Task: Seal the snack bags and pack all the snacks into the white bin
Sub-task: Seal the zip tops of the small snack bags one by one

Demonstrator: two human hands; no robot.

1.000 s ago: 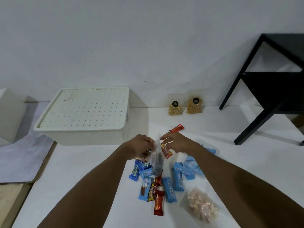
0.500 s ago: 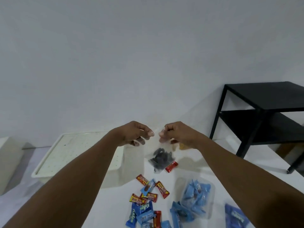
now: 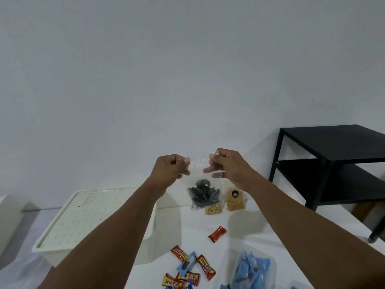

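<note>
Nearest the camera, loose wrapped candies (image 3: 192, 270) lay scattered on the white table (image 3: 245, 230), with a clear bag of blue-wrapped snacks (image 3: 253, 270) just to their right and a single red candy (image 3: 217, 233) farther back. Half a second earlier these items sat higher in the view; the camera had tilted up as the hands rose. Above the table, the left hand (image 3: 169, 168) and the right hand (image 3: 227, 165) were both closed in a pinch on the top edge of a clear bag of dark snacks (image 3: 203, 193), which hung freely between them. The hands were spaced wider than a half second before, which suggested that the seal strip was being pressed along its length; whether it was fully closed could not be determined. Beyond, two small pouches of nuts (image 3: 224, 203) stood by the wall. The white bin (image 3: 98, 222), at left, remained covered by its perforated lid, so packing had not begun.
</note>
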